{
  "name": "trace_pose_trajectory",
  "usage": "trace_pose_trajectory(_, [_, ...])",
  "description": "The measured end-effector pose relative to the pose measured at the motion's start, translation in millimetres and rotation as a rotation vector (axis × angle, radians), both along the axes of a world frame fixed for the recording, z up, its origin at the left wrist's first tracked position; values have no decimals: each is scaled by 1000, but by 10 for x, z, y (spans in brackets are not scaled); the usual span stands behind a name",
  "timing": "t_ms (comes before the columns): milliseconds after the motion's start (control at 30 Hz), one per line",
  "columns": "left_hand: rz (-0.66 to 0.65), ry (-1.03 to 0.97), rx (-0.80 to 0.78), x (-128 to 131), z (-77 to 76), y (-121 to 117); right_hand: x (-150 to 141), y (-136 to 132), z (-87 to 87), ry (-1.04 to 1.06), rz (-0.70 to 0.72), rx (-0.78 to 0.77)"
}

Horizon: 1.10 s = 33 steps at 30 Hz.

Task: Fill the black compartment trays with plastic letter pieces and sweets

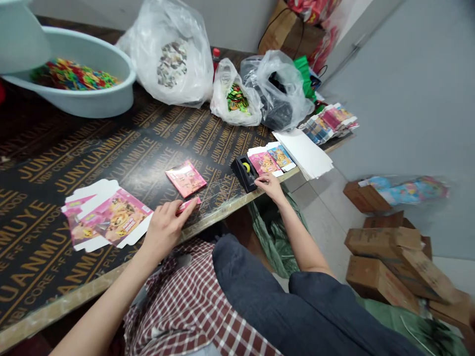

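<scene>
On the table near its front edge, my left hand (168,223) has its thumb and fingers about a small pink box (188,204), mostly covered by the hand. Just behind lies a flat, shiny pink printed box (186,179). My right hand (270,186) pinches at the cutting end of a black tape dispenser (244,174) holding a yellowish tape roll (246,167); the strip of tape itself is too fine to make out clearly. Left of my left hand, flat pink printed cartons (117,217) lie fanned out.
Pink and blue cartons (264,162) and white sheets (306,153) lie right of the dispenser. Along the back stand a blue-grey tub (92,101) of colourful pieces and plastic bags (200,64). Cardboard boxes (386,282) sit on the floor at right.
</scene>
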<state>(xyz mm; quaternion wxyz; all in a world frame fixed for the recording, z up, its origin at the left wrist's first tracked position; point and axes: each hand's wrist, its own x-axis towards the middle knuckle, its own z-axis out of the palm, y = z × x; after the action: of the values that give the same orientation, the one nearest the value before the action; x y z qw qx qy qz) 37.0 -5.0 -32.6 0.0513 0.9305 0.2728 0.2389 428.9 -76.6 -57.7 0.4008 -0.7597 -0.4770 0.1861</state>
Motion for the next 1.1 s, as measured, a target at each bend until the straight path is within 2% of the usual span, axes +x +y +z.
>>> trace_pose_trajectory(100, [16, -18, -39, 1, -17, -13, -104, 25, 29, -16, -37, 76])
trace_pose_trajectory(233, [26, -17, -25, -2, -17, -8, -243, -68, 37, 70, -190, 163])
trace_pose_trajectory(400, [44, -36, -16, 10, 0, 32, -344, -238, -137, 262, -330, 167])
trace_pose_trajectory(567, [67, -117, -49, 44, -27, 52, -350, -275, -309, 235, -381, 180])
trace_pose_trajectory(667, [76, -178, -69, 71, -40, 31, -468, -287, -280, 256, -480, 265])
trace_pose_trajectory(733, [78, -208, -82, 85, -28, 4, -702, -284, -188, 350, -487, 292])
trace_pose_trajectory(800, [77, -230, -110, 90, -8, -22, -1056, -260, -44, 536, -340, 231])
trace_pose_trajectory(900, [68, -248, -153, 78, 5, -43, -1650, -180, 215, 928, 69, 21])
trace_pose_trajectory(967, [50, -266, -148, 59, -4, -45, -1964, -101, 353, 1135, 282, -76])
trace_pose_trajectory(1033, [25, -293, -123, 40, -12, -44, -2159, -17, 425, 1273, 390, -124])
trace_pose_trajectory(1100, [1, -320, -101, 28, -11, -42, -2244, 53, 439, 1364, 427, -151])
